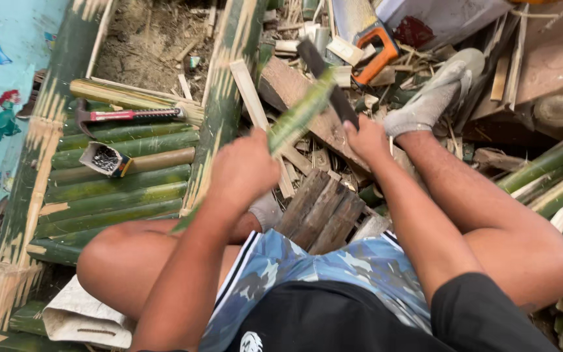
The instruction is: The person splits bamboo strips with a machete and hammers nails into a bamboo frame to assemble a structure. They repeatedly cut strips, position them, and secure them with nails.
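The left hand (245,171) clenches a slim green bamboo strip (301,117); the right hand (365,137) grips a dark flat blade (324,75) against it, above crowded wooden slats (320,212).

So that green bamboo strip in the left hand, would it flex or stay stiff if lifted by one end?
Probably fairly stiff: the bamboo strip juts out straight from the left hand with no visible sag. It looks thin and narrow, so likely light, perhaps slightly springy at the tip. Its split edges may be sharp or splintery, judging by the chips lying around the wooden block.
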